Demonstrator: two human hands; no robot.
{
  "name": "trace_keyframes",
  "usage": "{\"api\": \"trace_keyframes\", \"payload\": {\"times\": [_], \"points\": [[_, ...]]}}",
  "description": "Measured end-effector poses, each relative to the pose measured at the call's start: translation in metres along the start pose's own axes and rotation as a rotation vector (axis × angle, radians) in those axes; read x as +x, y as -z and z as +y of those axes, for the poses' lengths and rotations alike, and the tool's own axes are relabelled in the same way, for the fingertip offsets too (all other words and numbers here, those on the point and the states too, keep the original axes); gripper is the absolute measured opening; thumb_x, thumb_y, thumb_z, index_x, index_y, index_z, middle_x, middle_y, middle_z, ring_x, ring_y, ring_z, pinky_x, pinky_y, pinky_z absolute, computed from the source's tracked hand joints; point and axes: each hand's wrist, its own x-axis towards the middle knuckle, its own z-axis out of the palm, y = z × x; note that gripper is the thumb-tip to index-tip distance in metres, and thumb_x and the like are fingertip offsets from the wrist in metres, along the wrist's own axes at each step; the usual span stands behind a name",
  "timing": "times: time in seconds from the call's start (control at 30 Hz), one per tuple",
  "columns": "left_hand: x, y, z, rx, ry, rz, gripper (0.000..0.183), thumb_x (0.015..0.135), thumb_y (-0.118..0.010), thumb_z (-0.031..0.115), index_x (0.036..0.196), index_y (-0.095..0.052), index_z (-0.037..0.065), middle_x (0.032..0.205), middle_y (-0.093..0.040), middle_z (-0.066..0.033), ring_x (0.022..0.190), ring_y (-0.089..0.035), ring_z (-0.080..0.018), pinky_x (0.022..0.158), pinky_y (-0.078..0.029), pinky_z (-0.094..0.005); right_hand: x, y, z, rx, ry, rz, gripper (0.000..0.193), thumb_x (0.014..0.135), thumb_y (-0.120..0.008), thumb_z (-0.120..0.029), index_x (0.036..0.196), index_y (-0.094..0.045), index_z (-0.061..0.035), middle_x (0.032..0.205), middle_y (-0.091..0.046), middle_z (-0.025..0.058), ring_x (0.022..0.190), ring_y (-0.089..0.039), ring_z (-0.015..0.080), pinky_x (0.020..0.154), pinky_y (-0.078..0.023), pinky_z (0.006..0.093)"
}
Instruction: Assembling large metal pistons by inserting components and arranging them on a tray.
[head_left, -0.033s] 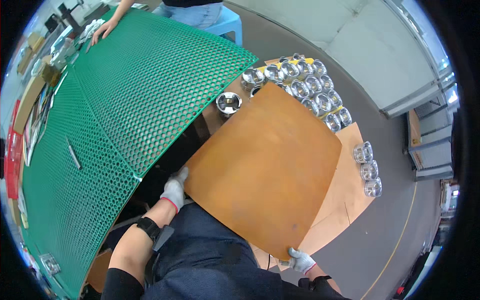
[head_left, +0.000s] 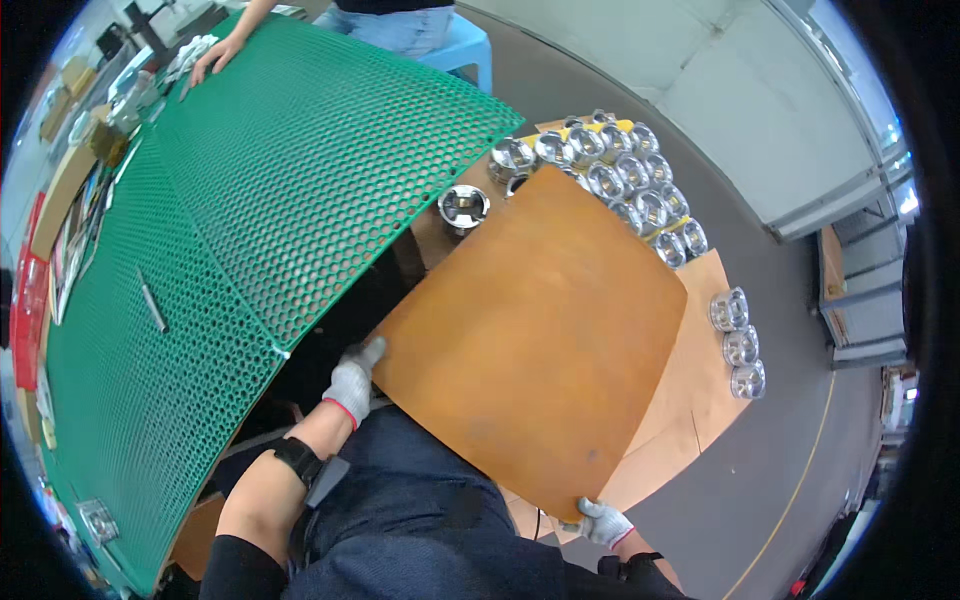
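A large brown sheet [head_left: 540,340], square and faintly stained, stretches across in front of my lap. My left hand [head_left: 352,380], in a white knit glove, grips its left corner, with the thumb on the edge. At the near right corner, my right hand [head_left: 602,522] is closed on the sheet in a matching glove, thumb on top and other fingers partly hidden beneath. Just past the far left edge stands a metal piston [head_left: 464,207]. Several more shiny pistons [head_left: 606,180] stand in rows beyond the far corner, some partly covered by the sheet.
Tan cardboard [head_left: 690,375] lies under the sheet, with a short row of pistons [head_left: 741,346] at its right edge. To the left is a workbench with green perforated matting [head_left: 290,150], holding a metal pen-like tool [head_left: 152,302]. Another person's hand [head_left: 215,58] rests at its far end, near a blue stool [head_left: 470,50].
The view has shifted very slightly, so the bench and pistons sit a little lower and farther right. Both hands keep the same hold on the sheet.
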Motion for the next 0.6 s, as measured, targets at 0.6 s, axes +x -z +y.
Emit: {"api": "trace_keyframes", "payload": {"times": [0.6], "points": [[-0.318, 0.095, 0.083, 0.418, -0.911, -0.415, 0.068, 0.092, -0.064, 0.041, 0.137, -0.044, -0.006, 0.124, -0.061, -0.0233, 0.113, -0.06, -0.0308, 0.097, -0.047, -0.0402, 0.009, -0.25, -0.128, -0.135, 1.061, 0.132, 0.038, 0.098, -0.053, -0.026, 0.122, -0.061, 0.0025, 0.121, -0.065, 0.0123, 0.114, -0.057, 0.0244, 0.103, -0.042, 0.0411]]}}
